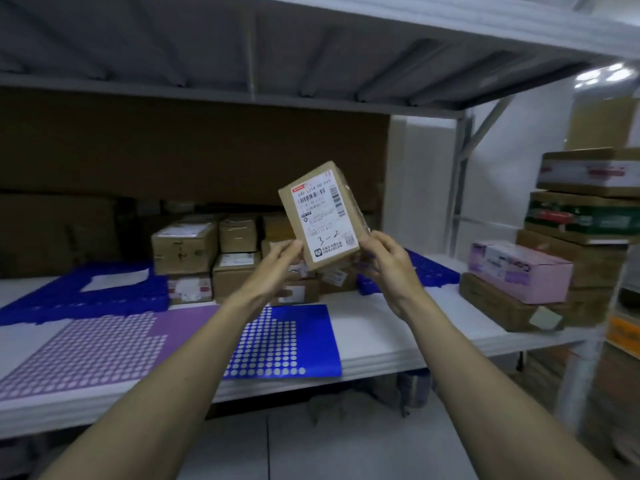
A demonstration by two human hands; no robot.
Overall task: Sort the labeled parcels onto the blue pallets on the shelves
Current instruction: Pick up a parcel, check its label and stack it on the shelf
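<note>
Both the left hand (277,263) and right hand (384,259) grasp a small brown cardboard parcel (320,213) with a white label, raised between them

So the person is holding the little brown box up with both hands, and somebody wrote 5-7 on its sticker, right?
Not quite. The head view shows both the left hand and the right hand holding the little brown box up, but the handwriting on its sticker reads 3-2, not 5-7.

Small print on the held parcel (322,216) label is unreadable. Stacked boxes (588,216) are cut off at the right edge and blurred. Shelf parcels (207,254) are partly hidden behind the hands.
</note>
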